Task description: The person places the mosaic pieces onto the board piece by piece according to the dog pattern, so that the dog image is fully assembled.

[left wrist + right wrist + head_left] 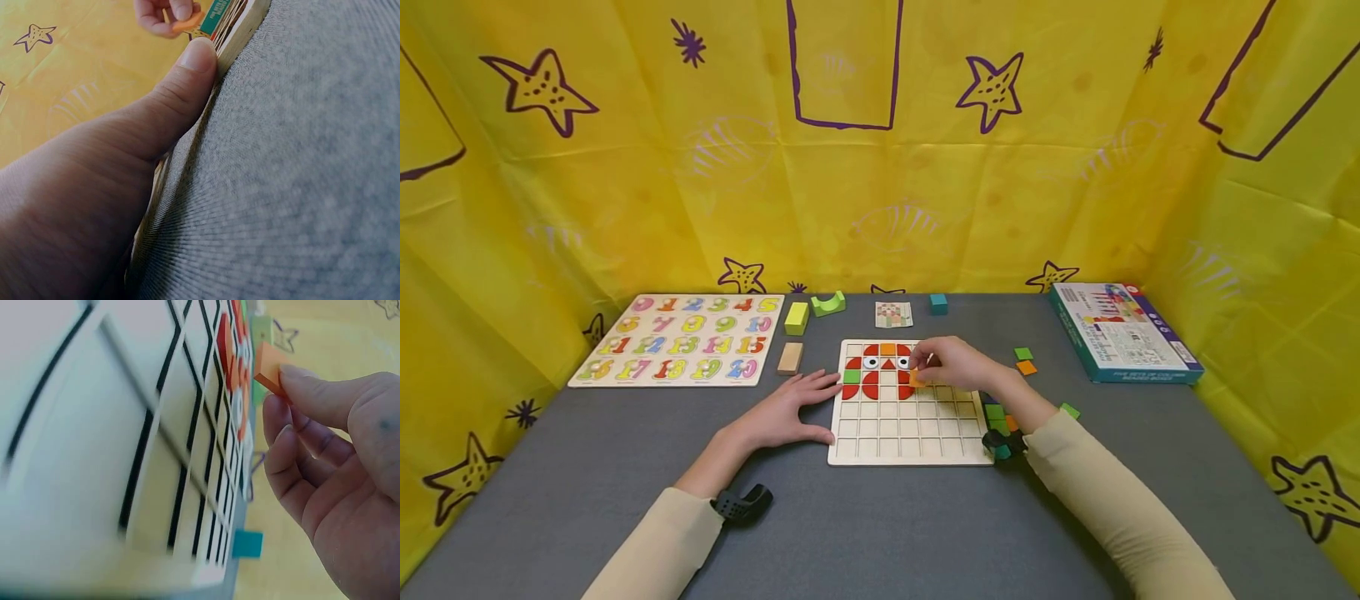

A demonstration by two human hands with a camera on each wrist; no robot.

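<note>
Pinching orange tile (270, 367), right hand (951, 364), tile mostly hidden overhead

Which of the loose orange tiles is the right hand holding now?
The orange tile pinched by the right hand over the grid board; the other orange tile lies untouched on the table beside a green tile.

1. Grid board (917, 433): pale wood, with red, orange and green tiles (upper rows only).
2. Held tile (270, 370): orange.
3. Desk (880, 533): grey.
4. Backdrop (625, 192): yellow, with purple stars.
</note>
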